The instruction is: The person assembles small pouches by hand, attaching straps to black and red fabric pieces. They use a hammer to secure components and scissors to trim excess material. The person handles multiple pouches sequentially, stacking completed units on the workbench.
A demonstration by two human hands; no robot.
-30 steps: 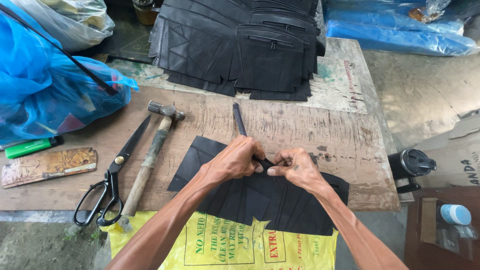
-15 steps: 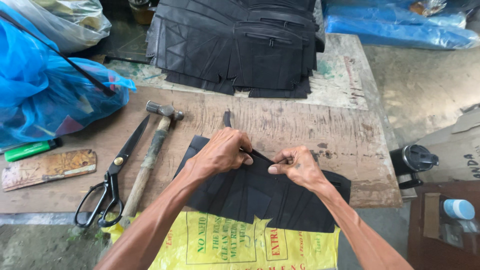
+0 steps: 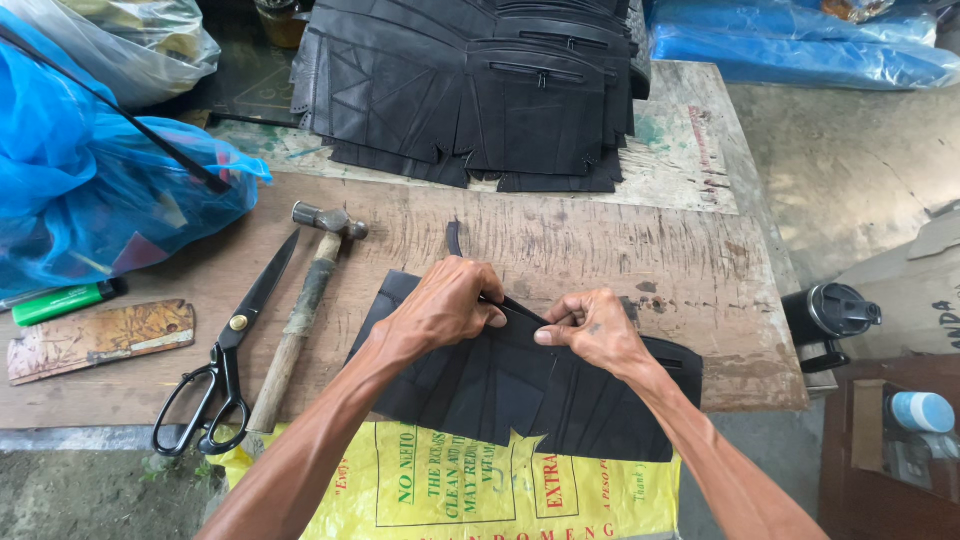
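- As the view looked down over a wooden workbench point(image 3: 600, 240), a yellow printed sack point(image 3: 470, 490) hung at the near edge, closest to the person.
- Just beyond it lay a black leather panel point(image 3: 500, 390), its long axis running left to right under both hands.
- The left hand point(image 3: 445, 305) was closed, pinching a narrow black strip point(image 3: 515, 308) on the panel's far edge.
- The right hand point(image 3: 590, 330) pinched the same strip from the other side, fingertips nearly meeting; both hands were equally near it.
- The strip's far end point(image 3: 454, 238) pointed away from the person.
- Left of the panel lay a hammer point(image 3: 300, 320) and scissors point(image 3: 225, 365).
- Farthest back sat a stack of black panels point(image 3: 480, 90).
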